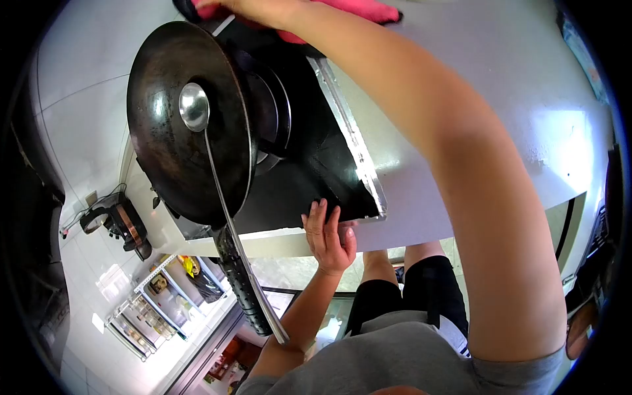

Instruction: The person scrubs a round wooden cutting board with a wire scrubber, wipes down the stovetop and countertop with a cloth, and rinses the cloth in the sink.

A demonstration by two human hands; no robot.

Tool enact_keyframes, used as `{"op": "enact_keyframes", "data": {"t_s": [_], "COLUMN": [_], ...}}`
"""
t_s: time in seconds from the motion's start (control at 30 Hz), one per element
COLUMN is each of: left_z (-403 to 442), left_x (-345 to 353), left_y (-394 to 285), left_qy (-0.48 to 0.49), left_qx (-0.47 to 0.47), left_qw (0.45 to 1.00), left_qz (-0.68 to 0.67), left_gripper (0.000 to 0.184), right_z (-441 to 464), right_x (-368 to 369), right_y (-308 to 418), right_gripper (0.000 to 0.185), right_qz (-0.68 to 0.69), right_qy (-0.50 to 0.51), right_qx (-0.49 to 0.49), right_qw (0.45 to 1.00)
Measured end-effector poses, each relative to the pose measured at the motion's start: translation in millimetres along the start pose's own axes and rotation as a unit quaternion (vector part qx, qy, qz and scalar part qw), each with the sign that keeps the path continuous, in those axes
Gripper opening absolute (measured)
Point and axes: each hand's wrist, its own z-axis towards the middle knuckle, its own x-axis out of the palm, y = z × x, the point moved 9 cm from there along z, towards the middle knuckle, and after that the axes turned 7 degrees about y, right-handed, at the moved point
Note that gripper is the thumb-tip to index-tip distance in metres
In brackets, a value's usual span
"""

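Note:
My left hand [329, 237] rests its outstretched fingers on the front edge of a black glass gas stove [316, 155], with nothing in it. Across the stove my right arm reaches to the far side. There my right hand [260, 9], partly cut off by the top of the view, is on a pink cloth [359, 8] with black parts; its fingertips are hidden. A dark wok [174, 164] sits tilted over the burner at the left. Inside it lies the bowl of a long-handled metal ladle [195, 108], its handle running along the wok's black handle [240, 280].
Silver foil-like tape [352, 148] runs along the stove's edge. White countertop [408, 178] extends to the right. At the lower left are a black appliance with a cord [125, 220] and a shelf rack [164, 299] holding several items. A light tiled wall stands at the left.

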Motion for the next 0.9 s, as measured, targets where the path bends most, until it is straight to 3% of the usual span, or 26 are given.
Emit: {"op": "enact_keyframes", "data": {"t_s": [0.03,0.1,0.17,0.23,0.37,0.43,0.53,0.63,0.77,0.9], "left_z": [-0.6,-1.0,-0.3,-0.3,0.0,0.7,1.5,0.7,0.1,0.4], "left_x": [-0.1,1.1,0.1,0.2,-0.7,-1.5,-2.3,-3.5,-3.2,-4.5], "left_y": [0.9,2.0,3.1,1.0,0.2,-0.1,-2.3,-4.1,-3.9,-3.0], "left_qy": [-0.002,0.007,0.000,0.003,-0.001,-0.003,-0.006,-0.009,-0.007,-0.009], "left_qx": [-0.002,-0.002,-0.002,0.000,0.003,0.005,0.011,0.020,0.030,0.031], "left_qw": [1.000,1.000,1.000,1.000,1.000,1.000,1.000,1.000,0.999,0.999], "left_qz": [0.001,0.001,0.002,0.002,0.002,0.003,0.000,-0.005,-0.014,-0.044], "left_gripper": [0.046,0.045,0.045,0.044,0.043,0.043,0.043,0.044,0.044,0.046], "right_z": [3.0,-5.4,1.9,-7.5,-13.4,-19.4,-31.3,-57.2,-91.5,-129.6], "right_x": [-1.7,51.2,54.2,53.4,33.7,3.6,-23.8,-42.0,-51.1,-62.8], "right_y": [7.1,16.5,20.3,10.3,4.7,0.1,2.3,18.4,63.2,116.8], "right_gripper": [0.031,0.026,0.024,0.025,0.024,0.029,0.039,0.050,0.056,0.053], "right_qz": [0.002,-0.126,-0.095,-0.131,-0.136,-0.148,-0.265,-0.298,-0.313,-0.346], "right_qy": [0.000,0.336,0.343,0.454,0.434,0.330,0.253,0.214,0.282,0.238], "right_qx": [-0.002,0.003,0.047,0.109,0.181,0.229,0.245,0.256,0.270,0.272], "right_qw": [1.000,0.933,0.933,0.875,0.872,0.904,0.898,0.895,0.866,0.866]}}
